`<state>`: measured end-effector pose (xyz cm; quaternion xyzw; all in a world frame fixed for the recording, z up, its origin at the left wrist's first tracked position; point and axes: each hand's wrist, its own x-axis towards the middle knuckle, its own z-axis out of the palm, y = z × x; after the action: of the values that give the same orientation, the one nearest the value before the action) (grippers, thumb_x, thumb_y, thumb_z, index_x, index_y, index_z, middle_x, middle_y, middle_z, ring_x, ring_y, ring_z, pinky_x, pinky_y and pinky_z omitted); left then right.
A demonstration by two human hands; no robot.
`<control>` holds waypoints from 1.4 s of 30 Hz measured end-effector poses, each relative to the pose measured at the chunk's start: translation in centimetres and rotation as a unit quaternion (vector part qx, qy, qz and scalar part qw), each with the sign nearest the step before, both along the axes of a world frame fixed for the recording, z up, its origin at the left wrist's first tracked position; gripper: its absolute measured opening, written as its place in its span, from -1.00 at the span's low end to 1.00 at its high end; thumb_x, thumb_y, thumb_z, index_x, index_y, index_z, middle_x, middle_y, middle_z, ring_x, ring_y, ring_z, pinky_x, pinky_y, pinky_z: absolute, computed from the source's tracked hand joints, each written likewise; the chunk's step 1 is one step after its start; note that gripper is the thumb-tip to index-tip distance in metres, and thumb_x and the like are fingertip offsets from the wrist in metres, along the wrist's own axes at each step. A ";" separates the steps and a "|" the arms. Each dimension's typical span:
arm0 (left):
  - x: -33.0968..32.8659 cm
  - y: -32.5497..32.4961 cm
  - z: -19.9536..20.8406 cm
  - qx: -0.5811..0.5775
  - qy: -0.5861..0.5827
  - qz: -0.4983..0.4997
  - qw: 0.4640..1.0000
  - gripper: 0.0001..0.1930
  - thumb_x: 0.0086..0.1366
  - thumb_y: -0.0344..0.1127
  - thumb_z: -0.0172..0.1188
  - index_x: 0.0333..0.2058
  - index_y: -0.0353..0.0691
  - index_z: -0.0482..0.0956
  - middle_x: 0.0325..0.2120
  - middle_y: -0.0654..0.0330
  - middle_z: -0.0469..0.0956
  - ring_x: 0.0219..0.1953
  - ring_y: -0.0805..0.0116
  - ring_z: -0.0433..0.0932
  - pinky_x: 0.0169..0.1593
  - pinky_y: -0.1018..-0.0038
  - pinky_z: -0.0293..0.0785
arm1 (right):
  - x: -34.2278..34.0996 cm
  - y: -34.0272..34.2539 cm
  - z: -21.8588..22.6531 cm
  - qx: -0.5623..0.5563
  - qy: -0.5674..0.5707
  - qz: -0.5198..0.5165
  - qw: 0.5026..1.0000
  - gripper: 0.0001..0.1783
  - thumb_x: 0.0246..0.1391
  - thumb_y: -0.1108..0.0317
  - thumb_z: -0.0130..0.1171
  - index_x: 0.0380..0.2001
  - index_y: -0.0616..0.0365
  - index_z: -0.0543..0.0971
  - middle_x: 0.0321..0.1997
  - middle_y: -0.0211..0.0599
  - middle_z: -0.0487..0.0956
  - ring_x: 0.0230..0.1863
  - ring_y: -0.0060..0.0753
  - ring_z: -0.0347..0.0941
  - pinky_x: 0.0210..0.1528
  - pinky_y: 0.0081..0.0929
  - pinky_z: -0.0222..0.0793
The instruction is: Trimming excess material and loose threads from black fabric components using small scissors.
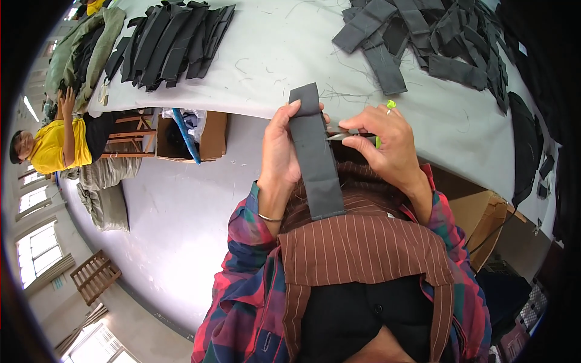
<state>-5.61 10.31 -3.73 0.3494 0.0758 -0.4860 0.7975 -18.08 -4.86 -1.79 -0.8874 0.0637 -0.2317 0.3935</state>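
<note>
My left hand (280,148) is closed on the upper part of a dark grey fabric strip (318,160), its thumb on the front face. The strip hangs down with its lower end against my brown striped apron (363,248). In my right hand (390,145) is a small pair of thread snips (336,137), its pointed metal blades directed left at the strip's right edge. A yellow-green piece shows at the snips' grip, and another yellow-green bit (391,104) sits on a finger. Whether the blades touch the strip I cannot tell. Loose threads lie just beyond my hands.
On the pale table (272,66), a row of dark strips (172,45) lies far left and a loose heap of strips (436,42) far right. Cardboard boxes (213,136) stand below the table edge. A person in yellow (60,145) is at the left.
</note>
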 end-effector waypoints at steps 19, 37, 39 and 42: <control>-0.6 -0.4 0.6 -0.017 -0.072 0.033 0.997 -0.85 0.30 -0.36 0.01 -0.21 -0.28 0.43 -0.28 0.07 0.54 -0.26 0.29 0.55 -0.16 0.41 0.53 | 1.0 2.3 0.2 -0.016 -0.020 0.025 0.999 -0.77 -0.17 0.30 0.36 -0.36 0.03 0.60 -0.46 -0.42 0.54 -0.43 -0.28 0.41 -0.34 -0.38 0.22; -0.5 -0.6 0.7 0.008 -0.053 0.035 0.998 -0.94 0.27 -0.42 0.02 -0.28 -0.18 0.42 -0.34 0.18 0.52 -0.31 0.35 0.54 -0.17 0.39 0.52 | 1.6 2.7 -0.4 0.019 -0.032 0.020 0.999 -0.79 -0.20 0.26 0.37 -0.43 0.00 0.59 -0.49 -0.50 0.56 -0.52 -0.34 0.36 -0.39 -0.41 0.18; -0.6 -1.0 1.0 0.029 -0.040 0.051 0.997 -0.92 0.26 -0.40 0.06 -0.43 -0.13 0.36 -0.42 0.24 0.49 -0.37 0.41 0.52 -0.24 0.42 0.50 | 1.7 2.7 -0.3 0.013 -0.041 0.022 0.999 -0.79 -0.20 0.27 0.37 -0.43 0.00 0.60 -0.49 -0.50 0.57 -0.52 -0.35 0.36 -0.40 -0.41 0.18; -0.4 -0.9 0.3 0.007 -0.031 0.057 0.998 -0.91 0.26 -0.40 0.06 -0.44 -0.12 0.36 -0.43 0.27 0.49 -0.39 0.44 0.51 -0.25 0.46 0.50 | 2.1 2.3 -0.2 -0.047 0.001 0.027 0.999 -0.80 -0.20 0.30 0.36 -0.42 0.01 0.60 -0.50 -0.48 0.57 -0.51 -0.34 0.38 -0.40 -0.41 0.19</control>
<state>-6.03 9.36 -3.39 0.3646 0.0741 -0.4281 0.8236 -16.01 -2.52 -1.97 -0.9066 0.0287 -0.2232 0.3571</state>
